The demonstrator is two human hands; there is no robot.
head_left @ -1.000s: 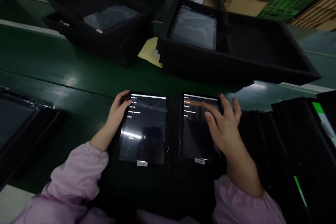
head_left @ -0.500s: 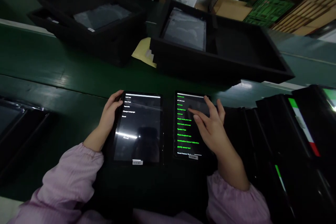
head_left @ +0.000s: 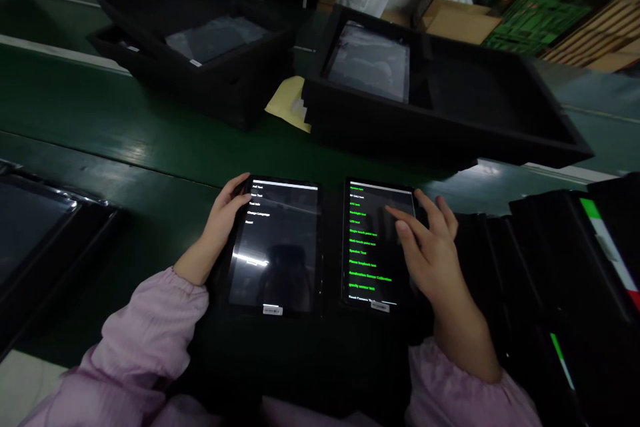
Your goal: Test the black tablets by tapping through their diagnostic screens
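Note:
Two tablets lie side by side in front of me. On the left tablet (head_left: pixel 277 247), a short white menu with "Full Test" at the top shows on a dark screen. My left hand (head_left: pixel 223 213) grips its upper left edge, thumb over the bezel. The right tablet (head_left: pixel 373 247) displays a list of test names, mostly green and a few white. Above its upper right part is my right hand (head_left: pixel 433 240), index finger stretched out and the others spread near the right edge. Whether the fingertip touches the glass, I cannot tell. A small barcode label (head_left: pixel 273 311) sits at the left tablet's bottom edge.
Black foam trays (head_left: pixel 450 113) with a wrapped tablet (head_left: pixel 370 63) stand behind; another tray stack (head_left: pixel 200 67) is at back left. A yellow paper packet (head_left: pixel 289 103) lies between them. Dark cases (head_left: pixel 560 240) line the right side. More dark devices (head_left: pixel 35 233) lie at left.
The view has shifted, so everything appears further right. My right index finger has moved right across the right tablet, away from the list text. My left hand keeps its grip.

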